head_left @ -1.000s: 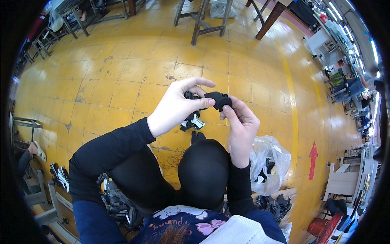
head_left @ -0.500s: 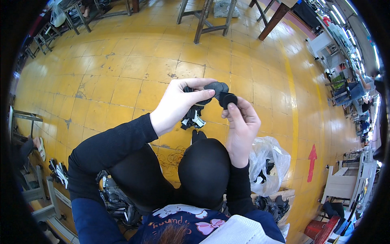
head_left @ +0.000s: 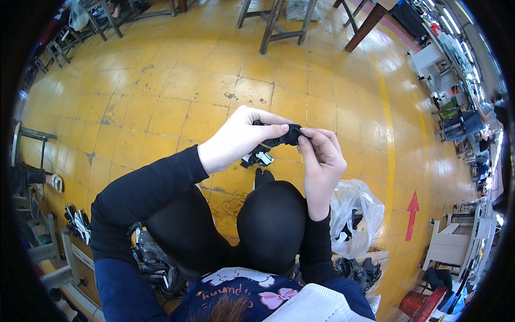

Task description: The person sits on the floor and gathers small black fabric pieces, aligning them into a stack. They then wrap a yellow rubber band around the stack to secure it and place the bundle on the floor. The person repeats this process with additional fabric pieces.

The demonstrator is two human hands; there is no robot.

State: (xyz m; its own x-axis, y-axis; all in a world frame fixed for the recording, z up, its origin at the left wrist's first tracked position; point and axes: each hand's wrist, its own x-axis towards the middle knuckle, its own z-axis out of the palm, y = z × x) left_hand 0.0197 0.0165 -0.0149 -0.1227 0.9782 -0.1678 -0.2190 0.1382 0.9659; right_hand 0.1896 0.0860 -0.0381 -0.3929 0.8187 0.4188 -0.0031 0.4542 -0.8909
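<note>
Yellow floor tiles (head_left: 161,91), scuffed and glossy, fill most of what we see below us, with wooden stool legs (head_left: 273,21) at the top edge. Next in size come our black-clad knees (head_left: 268,225), crossed, and beside the right one a clear plastic bag (head_left: 351,214) with dark pieces inside. By our left hip lies a heap of black and white items (head_left: 153,257).

Above the knees we hold a small black fabric piece (head_left: 281,138) in the air between both hands. Our left hand (head_left: 238,138) is closed around its left part, thumb pressed along the top. Our right hand (head_left: 322,161) pinches the right end between thumb and fingertips. A white tag or label (head_left: 260,158) hangs from the lower left end.

The piece runs roughly left to right, its long axis tilted so the right end sits higher and the tagged end droops toward the floor.

We judge the risk to be a slip: the right-hand pinch takes only an edge, so a pull between the hands could free that end. The dangling part might then swing down or twist.
</note>
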